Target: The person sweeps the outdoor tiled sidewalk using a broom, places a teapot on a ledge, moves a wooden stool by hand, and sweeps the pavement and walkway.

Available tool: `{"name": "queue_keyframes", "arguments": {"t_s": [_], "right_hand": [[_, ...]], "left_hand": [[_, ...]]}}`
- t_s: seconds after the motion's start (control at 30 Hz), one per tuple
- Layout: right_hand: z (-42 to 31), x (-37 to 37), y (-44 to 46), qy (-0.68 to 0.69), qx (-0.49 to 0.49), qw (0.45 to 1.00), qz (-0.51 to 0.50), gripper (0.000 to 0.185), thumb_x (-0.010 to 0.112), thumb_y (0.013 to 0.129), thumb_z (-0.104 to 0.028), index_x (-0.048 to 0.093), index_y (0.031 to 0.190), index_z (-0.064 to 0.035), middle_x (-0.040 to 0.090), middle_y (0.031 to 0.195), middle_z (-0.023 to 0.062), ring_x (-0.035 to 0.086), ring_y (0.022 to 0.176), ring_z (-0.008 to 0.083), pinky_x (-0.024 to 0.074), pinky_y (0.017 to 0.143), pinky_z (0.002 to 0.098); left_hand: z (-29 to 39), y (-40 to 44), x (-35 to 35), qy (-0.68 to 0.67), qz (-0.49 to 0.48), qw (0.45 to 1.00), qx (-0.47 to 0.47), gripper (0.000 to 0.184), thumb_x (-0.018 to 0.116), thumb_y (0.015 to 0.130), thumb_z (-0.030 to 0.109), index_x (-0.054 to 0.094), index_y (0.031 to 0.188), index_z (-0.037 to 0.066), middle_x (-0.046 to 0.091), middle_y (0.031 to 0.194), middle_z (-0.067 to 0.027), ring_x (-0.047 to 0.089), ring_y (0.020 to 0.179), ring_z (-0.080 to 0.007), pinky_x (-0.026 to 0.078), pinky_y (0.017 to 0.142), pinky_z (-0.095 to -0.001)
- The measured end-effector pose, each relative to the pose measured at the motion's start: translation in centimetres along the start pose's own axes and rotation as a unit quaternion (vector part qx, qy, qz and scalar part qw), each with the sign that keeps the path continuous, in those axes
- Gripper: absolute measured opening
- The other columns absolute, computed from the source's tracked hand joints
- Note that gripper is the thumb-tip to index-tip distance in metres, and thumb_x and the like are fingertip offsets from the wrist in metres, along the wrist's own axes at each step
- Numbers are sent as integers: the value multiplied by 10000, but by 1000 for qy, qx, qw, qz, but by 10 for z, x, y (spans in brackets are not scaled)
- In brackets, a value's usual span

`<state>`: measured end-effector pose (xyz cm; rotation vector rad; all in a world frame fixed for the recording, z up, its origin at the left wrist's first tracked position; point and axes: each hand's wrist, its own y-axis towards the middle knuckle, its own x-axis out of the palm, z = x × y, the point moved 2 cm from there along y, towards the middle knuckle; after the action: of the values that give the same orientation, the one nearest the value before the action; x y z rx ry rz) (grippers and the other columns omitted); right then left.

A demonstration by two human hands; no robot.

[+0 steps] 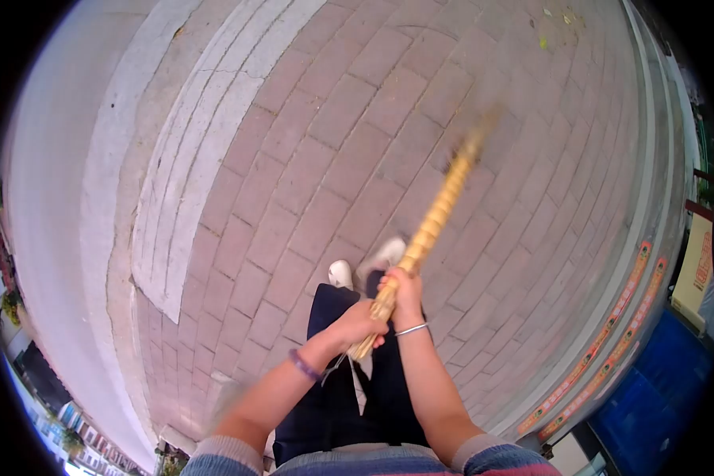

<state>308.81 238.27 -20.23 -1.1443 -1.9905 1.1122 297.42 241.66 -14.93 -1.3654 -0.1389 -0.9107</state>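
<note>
A long, yellowish bundled stick (432, 226), like a broom handle, slants up and to the right from my body. Near its lower end my left hand (358, 324) is wrapped round it, with a purple bangle on the wrist. Higher up the stick my right hand (404, 292) grips it too, a silver bangle on that wrist. The far end of the stick is blurred over the paving, so its shape cannot be made out.
Pinkish paving bricks (325, 166) cover the ground. Pale kerb stones (190, 151) and a grey road lie left. Steps with red and orange strips (603, 349) and a blue panel (650, 397) are at right. Two white shoes (340, 274) stand below my hands.
</note>
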Motion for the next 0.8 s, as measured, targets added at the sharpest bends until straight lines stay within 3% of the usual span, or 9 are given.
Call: {"name": "queue_keyframes", "arguments": {"t_s": [0.1, 0.17, 0.23, 0.3, 0.33, 0.43, 0.57, 0.7, 0.8], "right_hand": [[-11, -14, 52, 39, 35, 998, 43, 90, 562, 748, -97, 517, 761, -21, 512, 601, 60, 521, 502, 169, 467, 479, 281], [0, 18, 86, 34, 120, 992, -1, 90, 562, 761, -102, 519, 760, -23, 503, 594, 54, 516, 513, 174, 468, 494, 290], [19, 88, 99, -84, 98, 991, -22, 92, 581, 743, -78, 526, 770, -10, 531, 609, 60, 549, 514, 175, 463, 461, 293], [23, 142, 102, -144, 46, 978, -143, 109, 595, 725, -83, 544, 738, 12, 556, 597, 74, 543, 474, 164, 446, 440, 279], [2, 167, 97, -172, 99, 955, -221, 150, 612, 673, -116, 545, 694, 17, 552, 564, 66, 541, 460, 158, 428, 425, 282], [-64, 200, 96, -186, 134, 924, -308, 134, 611, 681, -110, 534, 698, -1, 553, 577, 67, 533, 458, 149, 421, 422, 273], [-112, 173, 98, -133, 29, 955, -264, 130, 613, 703, -98, 522, 707, -5, 540, 573, 62, 526, 457, 136, 434, 417, 263], [-161, 66, 114, -77, 35, 996, -3, 104, 573, 769, -93, 481, 780, -44, 518, 627, 42, 514, 484, 124, 454, 411, 248], [-189, 8, 143, 44, 31, 994, 100, 81, 544, 788, -101, 483, 784, -48, 517, 624, 43, 507, 484, 140, 462, 442, 269]], "left_hand": [[31, 58, -20, 6, -34, 997, -76, 118, 606, 713, 29, 533, 789, -26, 579, 641, -94, 577, 502, -138, 490, 461, -241], [37, 72, -48, -75, 12, 996, -52, 107, 605, 705, 23, 551, 752, -56, 574, 622, -103, 576, 503, -165, 495, 464, -263], [52, 36, -87, -177, 106, 978, -15, 145, 585, 715, 21, 512, 822, -44, 566, 661, -92, 567, 504, -158, 491, 452, -256], [69, 13, -93, -178, 198, 964, 8, 202, 557, 723, -11, 469, 903, -33, 561, 698, -91, 563, 519, -154, 495, 469, -261], [82, 7, -85, -186, 246, 951, 28, 207, 547, 725, -22, 462, 914, -30, 559, 703, -92, 563, 524, -154, 495, 473, -260], [144, 24, -47, -173, 331, 919, 130, 211, 493, 725, -83, 450, 922, -21, 545, 718, -89, 557, 538, -161, 495, 483, -267], [159, 39, -18, -153, 242, 952, 111, 275, 485, 722, -95, 410, 974, -15, 537, 745, -93, 559, 542, -173, 501, 497, -281], [171, 98, 22, -55, 31, 997, -35, 294, 534, 710, -59, 431, 977, 8, 531, 679, -68, 560, 524, -153, 491, 480, -270], [196, 169, 35, 23, -98, 988, -114, 174, 556, 715, 9, 483, 874, -4, 548, 628, -74, 545, 477, -144, 463, 450, -256]]}}
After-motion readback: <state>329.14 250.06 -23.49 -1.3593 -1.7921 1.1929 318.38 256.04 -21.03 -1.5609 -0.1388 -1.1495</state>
